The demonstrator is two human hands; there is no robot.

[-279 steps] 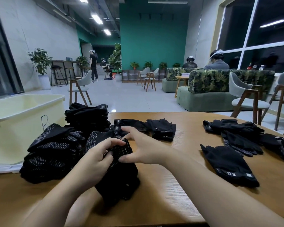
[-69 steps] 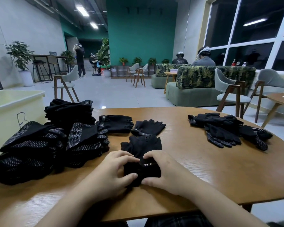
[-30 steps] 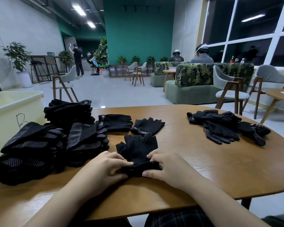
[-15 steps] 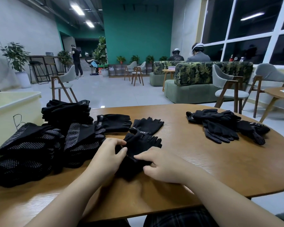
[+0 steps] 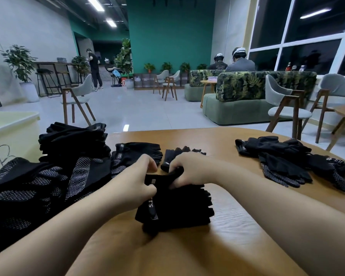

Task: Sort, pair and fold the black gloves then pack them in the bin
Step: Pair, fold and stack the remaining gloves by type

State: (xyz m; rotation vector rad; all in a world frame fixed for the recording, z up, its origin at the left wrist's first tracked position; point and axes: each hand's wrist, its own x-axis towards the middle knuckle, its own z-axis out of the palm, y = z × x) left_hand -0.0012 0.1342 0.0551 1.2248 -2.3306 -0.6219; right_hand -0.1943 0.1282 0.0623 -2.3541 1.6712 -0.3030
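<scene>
The brown wood surface [image 5: 237, 226] in front of me has black gloves all over it. My left hand [image 5: 133, 186] and my right hand [image 5: 193, 170] both pinch the cuff of a folded glove pair [image 5: 177, 208] that sits just under them. A big glove pile [image 5: 38, 182] lies left of my left hand, with the pale bin [image 5: 10, 132] behind it, and loose gloves [image 5: 291, 162] lie far right of my right hand.
</scene>
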